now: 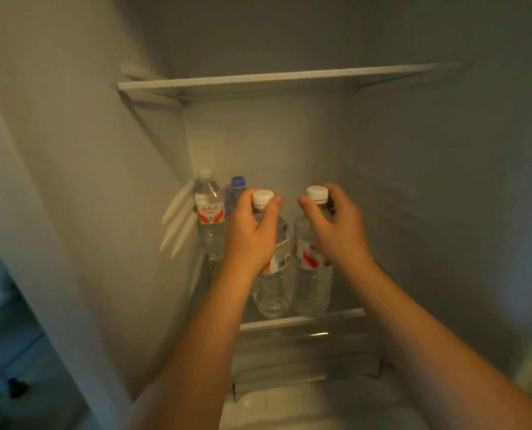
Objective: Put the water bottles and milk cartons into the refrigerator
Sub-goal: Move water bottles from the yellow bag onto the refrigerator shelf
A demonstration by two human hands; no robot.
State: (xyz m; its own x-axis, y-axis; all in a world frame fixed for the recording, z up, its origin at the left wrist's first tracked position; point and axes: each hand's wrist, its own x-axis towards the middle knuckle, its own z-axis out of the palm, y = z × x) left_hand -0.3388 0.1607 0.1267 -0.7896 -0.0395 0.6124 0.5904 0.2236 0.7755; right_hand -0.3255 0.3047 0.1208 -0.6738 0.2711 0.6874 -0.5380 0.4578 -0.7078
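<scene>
Inside a pale grey refrigerator point(429, 181), we hold two clear plastic water bottles upright, one in each hand. Our left hand point(252, 234) is curled tight round the neck of the barcode-labelled bottle point(274, 290), just under its white cap. Our right hand point(336, 231) is clamped the same way on the red-labelled bottle point(312, 283). Gripping high at the neck probably keeps our knuckles clear of the shelf and lets each bottle hang straight as it goes down.

The two bottles sit side by side below our hands, nearly touching. Their bases are at or just over the glass shelf point(336, 315), close to its white front edge; we cannot tell whether they already rest on it.

Beyond our left hand, against the back corner, stand a white-capped bottle point(209, 212) and a blue-capped bottle point(237, 187). Beyond and beside our right hand, the shelf lies open to the side wall. Well above both hands runs a white upper shelf point(274, 79), leaving ample headroom. No milk cartons show here.
</scene>
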